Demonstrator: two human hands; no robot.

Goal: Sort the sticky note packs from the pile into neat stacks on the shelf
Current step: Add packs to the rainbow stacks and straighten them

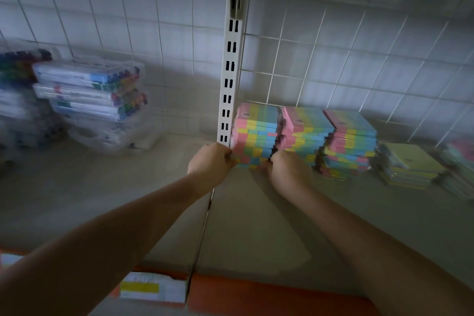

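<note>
A tall stack of pastel striped sticky note packs (256, 136) stands on the shelf (256, 226) just right of the white slotted upright. My left hand (209, 161) grips the stack's lower left corner with curled fingers. My right hand (287, 169) grips its lower right corner. Two more striped stacks stand beside it, the middle stack (302, 133) and the right stack (351, 143), both leaning a little. Further right lies a low stack of yellow packs (407, 167). Another blurred pile of packs (459, 169) sits at the far right edge.
The white slotted upright (229, 79) rises between the two shelf bays. Clear cases of coloured markers (95, 100) are piled at the left. A wire grid backs the shelf. An orange price rail (269, 295) with a label (154, 288) runs along the front edge.
</note>
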